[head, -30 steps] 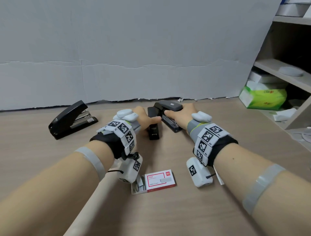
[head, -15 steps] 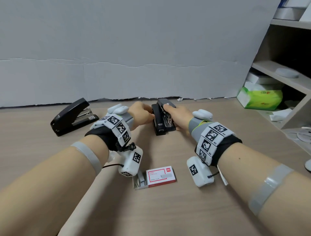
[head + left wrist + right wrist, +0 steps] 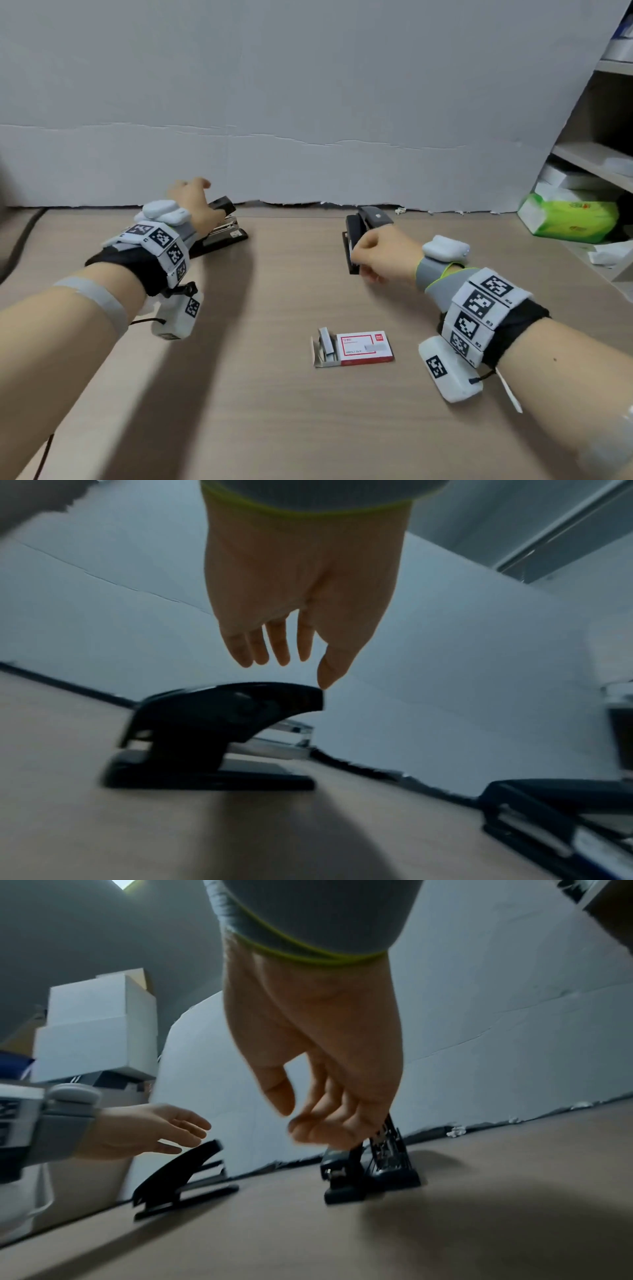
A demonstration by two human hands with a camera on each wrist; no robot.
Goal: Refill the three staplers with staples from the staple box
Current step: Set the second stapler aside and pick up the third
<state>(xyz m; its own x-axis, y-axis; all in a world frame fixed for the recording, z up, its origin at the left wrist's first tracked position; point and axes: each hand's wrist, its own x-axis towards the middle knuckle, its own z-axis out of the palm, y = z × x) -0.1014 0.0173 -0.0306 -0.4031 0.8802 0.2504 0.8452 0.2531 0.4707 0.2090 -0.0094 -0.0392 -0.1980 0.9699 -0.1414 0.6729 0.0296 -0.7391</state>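
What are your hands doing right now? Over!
Left hand open above big black stapler. Right hand curled by two smaller black staplers, grip unclear. Red-and-white staple box open, nothing blocking.

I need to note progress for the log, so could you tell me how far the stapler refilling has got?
Early stage. Done: the red-and-white staple box lies open, strips showing. In hand: the left hand hovers open over the large black stapler; the right hand curls by two small black staplers. Left: whether any stapler holds fresh staples cannot be seen.
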